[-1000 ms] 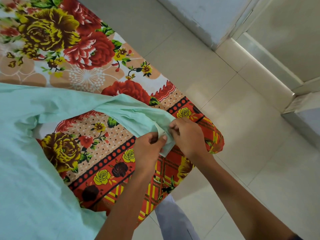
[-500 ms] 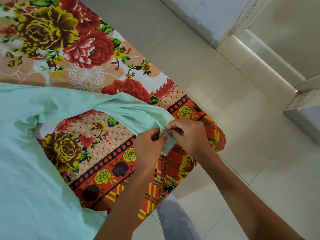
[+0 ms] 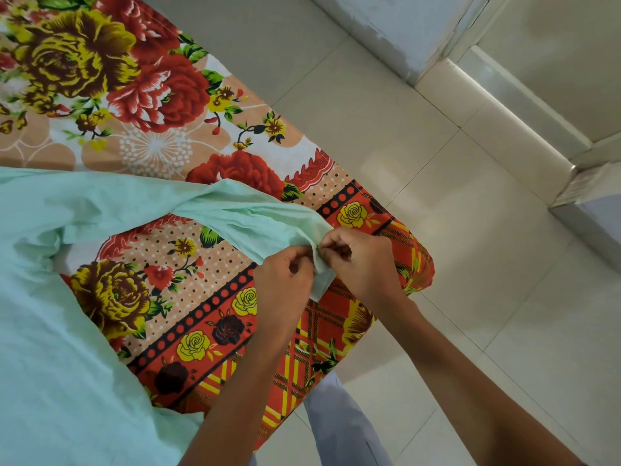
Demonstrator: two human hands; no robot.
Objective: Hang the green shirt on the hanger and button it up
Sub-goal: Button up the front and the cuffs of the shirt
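The pale green shirt [image 3: 57,348] lies spread over the left and lower part of the flowered bed. One sleeve [image 3: 235,216] stretches right toward the bed's corner. My left hand [image 3: 285,277] and my right hand [image 3: 359,260] meet at the sleeve's cuff [image 3: 321,284], each pinching the cuff fabric between thumb and fingers. The cuff hangs a little between the two hands. Any button at the cuff is hidden by my fingers. No hanger is in view.
The bed sheet [image 3: 188,307] has red and yellow flowers, and its corner [image 3: 416,270] lies just right of my hands. Beige floor tiles [image 3: 453,250] extend to the right. A wall base and door frame [image 3: 524,105] run along the upper right. My trouser leg [image 3: 339,422] shows below.
Both hands lifted the cuff slightly and closed in on it; my right thumb and fingers now pinch tighter at the cuff edge. The shirt body has not moved.
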